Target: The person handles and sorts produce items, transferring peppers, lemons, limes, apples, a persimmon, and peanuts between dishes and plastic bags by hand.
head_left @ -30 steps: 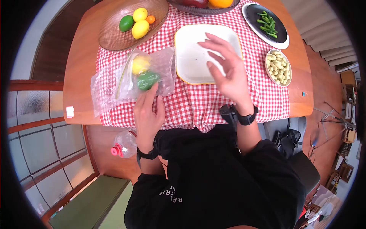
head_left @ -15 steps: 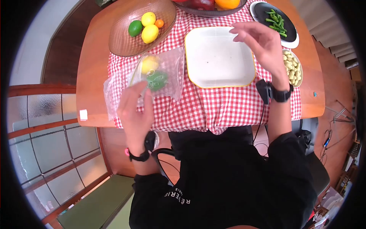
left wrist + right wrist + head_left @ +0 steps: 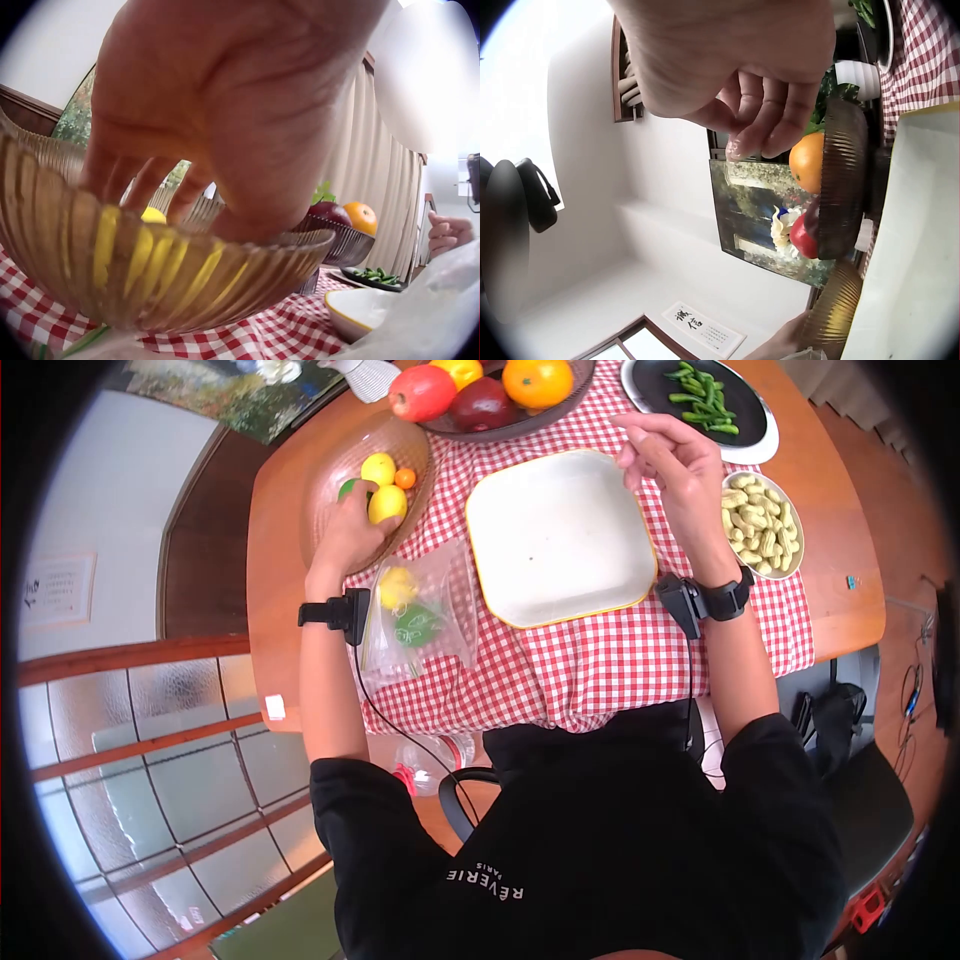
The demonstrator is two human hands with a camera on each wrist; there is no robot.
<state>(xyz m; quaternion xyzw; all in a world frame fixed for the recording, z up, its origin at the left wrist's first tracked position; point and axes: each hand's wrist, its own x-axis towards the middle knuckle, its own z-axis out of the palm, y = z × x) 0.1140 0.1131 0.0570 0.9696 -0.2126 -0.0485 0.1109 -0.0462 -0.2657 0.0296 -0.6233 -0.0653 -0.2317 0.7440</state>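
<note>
My left hand [image 3: 350, 538] reaches into the brown ribbed bowl [image 3: 345, 457], its fingers and thumb spread around a lemon [image 3: 388, 507]. A green lime [image 3: 347, 488] is partly hidden beside those fingers. In the left wrist view, the fingers [image 3: 142, 180] point down behind the bowl's wall, where yellow shows through. A second lemon [image 3: 378, 468] and a small orange fruit [image 3: 405, 478] lie there too. Below the bowl lies a clear zip bag [image 3: 455, 585] with a yellow fruit and a green one inside. Above the right edge of the white tray [image 3: 560, 540], my right hand [image 3: 685, 475] hovers, fingers loosely curled, holding nothing.
A dark fruit bowl [image 3: 540, 418] stands behind the tray. At the right are a black plate [image 3: 655, 390] of green peppers and a bowl of peanuts [image 3: 762, 525]. A checked cloth [image 3: 600, 670] covers the middle of the wooden table.
My left hand has left the zip bag and moved up and forward into the brown bowl. The right hand first shifted right from over the tray, then stayed near its right edge.
</note>
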